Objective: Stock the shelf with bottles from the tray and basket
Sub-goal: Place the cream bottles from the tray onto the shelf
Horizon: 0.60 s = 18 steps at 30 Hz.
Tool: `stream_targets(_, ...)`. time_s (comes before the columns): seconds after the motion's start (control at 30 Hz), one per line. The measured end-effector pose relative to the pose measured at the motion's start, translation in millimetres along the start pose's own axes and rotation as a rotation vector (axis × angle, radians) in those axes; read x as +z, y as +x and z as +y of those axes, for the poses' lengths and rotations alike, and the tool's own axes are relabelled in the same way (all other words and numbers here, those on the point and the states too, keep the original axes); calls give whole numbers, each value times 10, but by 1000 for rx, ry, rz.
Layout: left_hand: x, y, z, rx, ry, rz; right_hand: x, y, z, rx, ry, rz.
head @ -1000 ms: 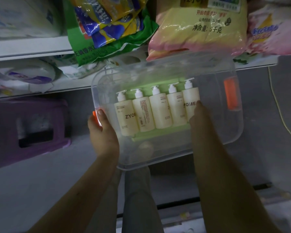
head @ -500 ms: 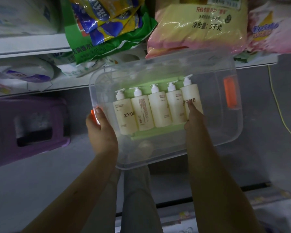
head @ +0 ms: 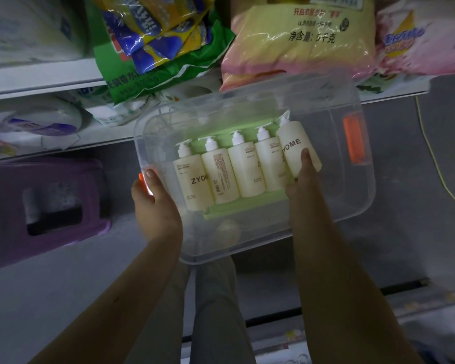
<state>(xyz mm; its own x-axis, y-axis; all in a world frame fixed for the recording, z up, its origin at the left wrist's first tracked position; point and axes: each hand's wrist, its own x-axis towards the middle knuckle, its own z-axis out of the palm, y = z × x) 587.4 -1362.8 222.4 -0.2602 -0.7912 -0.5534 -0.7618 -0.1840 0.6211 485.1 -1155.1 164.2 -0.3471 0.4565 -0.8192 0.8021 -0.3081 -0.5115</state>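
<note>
A clear plastic basket (head: 326, 206) with orange handles is held up in front of the shelf (head: 45, 82). Inside it lies a green tray (head: 244, 204) with several cream pump bottles side by side. My left hand (head: 154, 203) grips the basket's left rim at the orange handle. My right hand (head: 301, 179) is inside the basket and grips the rightmost bottle (head: 293, 145), marked ZYOME, which is raised and tilted above the others. The leftmost bottle (head: 195, 187) and its neighbours lie flat on the tray.
Large detergent bags, green-blue (head: 153, 43), yellow-pink (head: 300, 40) and pink (head: 426, 40), lie on the upper shelf just above the basket. More packs sit on the lower shelf (head: 50, 127). A purple stool (head: 45, 208) stands at the left on the grey floor.
My right hand has closed on the rightmost bottle and lifted it up and to the right, off the tray. My left hand keeps its hold on the basket rim.
</note>
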Motion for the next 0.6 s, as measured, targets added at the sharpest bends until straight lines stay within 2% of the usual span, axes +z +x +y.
stream_targets(0.13,-10,23,-12,-16,-12,-6,24,-11,-75,9,21,-85)
stream_targets(0.27,-36,35,-10,-22,-34,-30,12,-211,-147,-56,-14,-42)
stream_targets(0.37,-77,12,38,-31,-36,-55,-21,-551,-218,-31,41,-77)
stream_targets(0.47,-184,-15,110,-51,-51,-151,-126,-1105,-281,15,193,-129)
stream_targets(0.53,-306,-34,165,-69,-67,-264,-226,-1519,-280,40,235,-199)
stream_targets(0.6,-467,-79,247,-107,-13,-294,-359,-1915,-231,49,246,-284)
